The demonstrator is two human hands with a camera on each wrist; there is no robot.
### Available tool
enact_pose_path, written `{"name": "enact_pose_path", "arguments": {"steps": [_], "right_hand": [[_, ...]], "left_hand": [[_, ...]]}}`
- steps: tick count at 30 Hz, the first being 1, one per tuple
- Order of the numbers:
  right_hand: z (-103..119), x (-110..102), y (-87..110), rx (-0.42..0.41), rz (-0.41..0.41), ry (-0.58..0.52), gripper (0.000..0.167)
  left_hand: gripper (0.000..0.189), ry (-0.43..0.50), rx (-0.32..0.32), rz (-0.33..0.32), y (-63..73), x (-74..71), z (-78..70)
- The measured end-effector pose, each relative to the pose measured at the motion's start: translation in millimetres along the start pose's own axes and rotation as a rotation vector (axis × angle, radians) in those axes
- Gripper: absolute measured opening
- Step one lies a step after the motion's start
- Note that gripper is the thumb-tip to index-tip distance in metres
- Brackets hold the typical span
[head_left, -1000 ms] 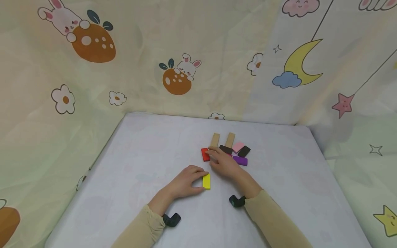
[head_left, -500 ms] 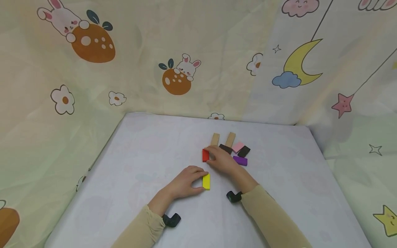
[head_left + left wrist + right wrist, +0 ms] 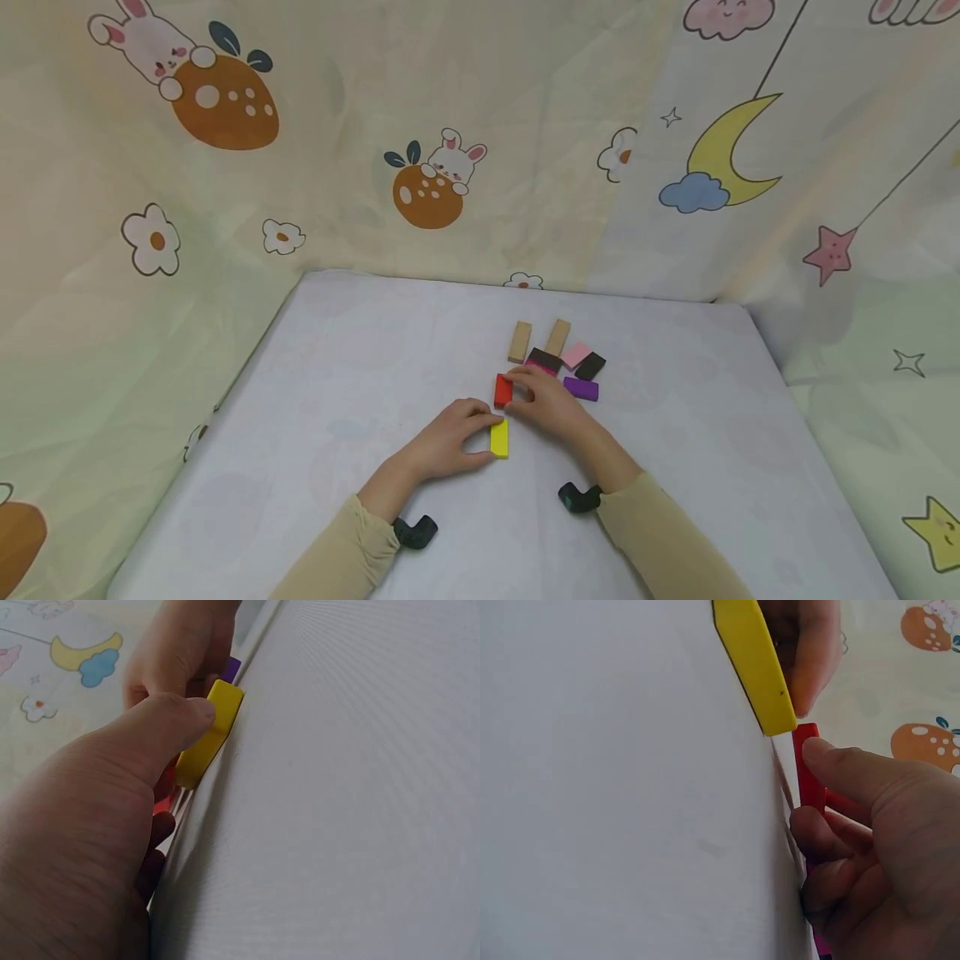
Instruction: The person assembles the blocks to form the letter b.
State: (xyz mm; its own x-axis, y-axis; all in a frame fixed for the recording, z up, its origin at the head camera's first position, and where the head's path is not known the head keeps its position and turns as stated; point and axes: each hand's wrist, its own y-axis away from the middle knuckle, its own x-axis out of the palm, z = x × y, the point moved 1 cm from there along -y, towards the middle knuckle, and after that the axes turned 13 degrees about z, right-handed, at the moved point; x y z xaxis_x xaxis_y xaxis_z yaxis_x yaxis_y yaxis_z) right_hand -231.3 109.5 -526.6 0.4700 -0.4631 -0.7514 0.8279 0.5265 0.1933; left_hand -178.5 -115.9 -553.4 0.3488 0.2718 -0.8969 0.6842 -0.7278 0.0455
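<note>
A yellow block (image 3: 499, 440) lies on the white tabletop, and my left hand (image 3: 450, 442) pinches it by its two ends between thumb and forefinger. Just beyond it is a red block (image 3: 503, 391), which my right hand (image 3: 551, 404) pinches between thumb and fingers. A small gap separates the red block from the yellow one. In the right wrist view the thumb presses on the red block (image 3: 808, 765), with the yellow block (image 3: 757, 667) above it. From the left wrist, the thumb is seen on the yellow block (image 3: 210, 735); the red block is mostly hidden behind that hand.
Behind the right hand lie two wooden blocks (image 3: 520, 342), two black blocks (image 3: 590, 367), a pink block (image 3: 577, 356) and a purple block (image 3: 581, 389). A magenta block (image 3: 542, 367) shows partly under a black one. Patterned cloth walls (image 3: 525, 225) enclose the table.
My right hand has taken the red block and drawn it nearer, toward the yellow block. The left hand has stayed in place with the yellow block.
</note>
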Motion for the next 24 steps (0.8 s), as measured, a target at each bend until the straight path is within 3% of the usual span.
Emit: {"name": "enact_pose_path", "arguments": {"steps": [11,24], "right_hand": [[-3.4,12.1,12.8,-0.035,-0.028,-0.007,0.047],[-11.2,13.3,15.6,-0.094,0.017,0.016,0.042]], "left_hand": [[0.052,0.007,0.004,0.001,0.3,-0.2,-0.8],[0.052,-0.017,0.03,-0.006,0.2,-0.4,0.2]]}}
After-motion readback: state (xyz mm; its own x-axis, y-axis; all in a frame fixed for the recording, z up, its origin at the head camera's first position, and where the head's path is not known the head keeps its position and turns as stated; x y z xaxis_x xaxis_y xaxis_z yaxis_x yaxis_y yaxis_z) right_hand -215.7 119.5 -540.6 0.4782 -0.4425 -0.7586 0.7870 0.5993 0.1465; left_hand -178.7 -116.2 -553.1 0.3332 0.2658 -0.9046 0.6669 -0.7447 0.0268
